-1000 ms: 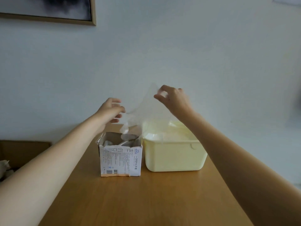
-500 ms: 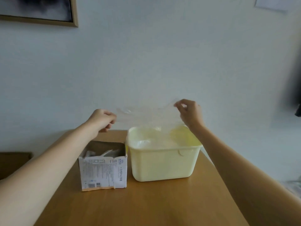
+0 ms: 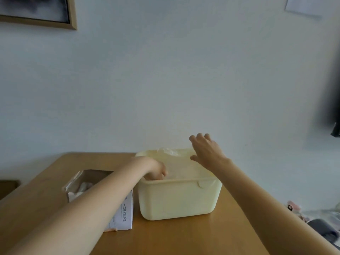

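A pale yellow plastic bin (image 3: 176,199) stands on the wooden table (image 3: 184,238). A clear plastic film (image 3: 169,151) lies draped inside it, crinkled at the far rim. My left hand (image 3: 156,173) reaches down inside the bin's near left corner with curled fingers that seem to grip the film; the rim partly hides them. My right hand (image 3: 207,152) hovers over the far right rim, palm down and fingers spread, thumb at the film's edge. A torn white carton (image 3: 125,212) of disposable gloves stands just left of the bin, partly behind my left forearm.
The table runs back to a white wall. A framed picture (image 3: 70,17) hangs at the upper left, a paper sheet (image 3: 303,6) at the upper right. A dark object (image 3: 334,107) sits at the right edge. Cluttered items (image 3: 320,227) lie past the table's right side.
Both hands came down with the film, from stretched above the bin into it. The left hand moved right into the bin. The right hand let go of the film and spread its fingers.
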Tool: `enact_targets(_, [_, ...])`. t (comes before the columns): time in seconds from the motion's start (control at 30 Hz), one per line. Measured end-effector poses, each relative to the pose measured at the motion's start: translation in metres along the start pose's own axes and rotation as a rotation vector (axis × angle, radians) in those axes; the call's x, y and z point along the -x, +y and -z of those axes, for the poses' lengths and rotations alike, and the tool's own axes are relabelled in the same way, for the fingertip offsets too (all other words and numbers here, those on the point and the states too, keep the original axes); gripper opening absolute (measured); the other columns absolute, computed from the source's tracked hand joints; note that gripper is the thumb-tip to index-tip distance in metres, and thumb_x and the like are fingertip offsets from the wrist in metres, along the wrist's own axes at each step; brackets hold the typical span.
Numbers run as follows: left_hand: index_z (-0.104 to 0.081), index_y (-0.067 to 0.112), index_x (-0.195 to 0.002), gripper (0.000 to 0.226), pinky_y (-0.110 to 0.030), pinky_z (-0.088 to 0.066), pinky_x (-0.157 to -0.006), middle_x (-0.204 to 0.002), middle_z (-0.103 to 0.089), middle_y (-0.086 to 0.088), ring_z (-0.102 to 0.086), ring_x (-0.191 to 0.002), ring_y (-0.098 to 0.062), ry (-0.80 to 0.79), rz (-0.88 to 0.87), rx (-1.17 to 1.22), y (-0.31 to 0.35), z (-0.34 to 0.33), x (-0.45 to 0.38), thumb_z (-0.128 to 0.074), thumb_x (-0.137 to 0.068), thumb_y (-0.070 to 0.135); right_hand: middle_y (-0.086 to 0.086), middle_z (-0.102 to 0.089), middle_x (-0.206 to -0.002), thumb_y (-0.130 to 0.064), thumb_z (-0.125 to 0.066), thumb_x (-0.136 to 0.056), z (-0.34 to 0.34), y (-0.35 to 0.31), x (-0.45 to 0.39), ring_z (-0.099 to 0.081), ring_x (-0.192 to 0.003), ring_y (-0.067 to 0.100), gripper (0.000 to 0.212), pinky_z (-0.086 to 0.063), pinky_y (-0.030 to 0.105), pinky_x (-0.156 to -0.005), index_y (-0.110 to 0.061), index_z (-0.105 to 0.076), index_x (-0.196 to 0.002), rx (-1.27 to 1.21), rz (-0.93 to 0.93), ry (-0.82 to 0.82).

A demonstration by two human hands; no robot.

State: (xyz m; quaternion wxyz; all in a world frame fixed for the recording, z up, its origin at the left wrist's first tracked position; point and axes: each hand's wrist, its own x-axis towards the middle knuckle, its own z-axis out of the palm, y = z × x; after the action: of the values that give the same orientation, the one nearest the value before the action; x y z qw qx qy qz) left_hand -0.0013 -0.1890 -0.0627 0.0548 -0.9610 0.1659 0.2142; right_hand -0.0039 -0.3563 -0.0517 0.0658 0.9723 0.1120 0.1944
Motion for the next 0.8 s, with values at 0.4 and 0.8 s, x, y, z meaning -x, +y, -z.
enact_targets(0.4, [-0.06, 0.019, -0.123, 0.036, -0.03, -0.047, -0.095, -0.121, -0.061, -0.004, -0.063, -0.101, -0.017, 0.354, -0.161, 0.28, -0.018, 0.016, 0.034, -0.044, -0.093, 0.006, 0.007, -0.064, -0.096, -0.02, -0.067, -0.085, -0.001, -0.024, -0.023, -0.058, -0.067, 0.017, 0.049, -0.048, 0.024, -0.061, -0.017, -0.048, -0.13, -0.235, 0.032, -0.57])
enact_targets(0.8, [-0.068, 0.014, -0.088, 0.017, -0.026, -0.054, -0.072, -0.09, -0.069, -0.006, -0.065, -0.075, -0.014, 0.409, 0.093, 0.649, -0.116, -0.032, 0.11, -0.054, -0.089, 0.004, 0.004, -0.064, -0.085, -0.014, -0.062, -0.086, 0.032, -0.183, -0.008, -0.058, -0.072, 0.018, 0.034, -0.044, 0.022, -0.06, -0.008, -0.057, -0.12, -0.202, 0.621, -0.37])
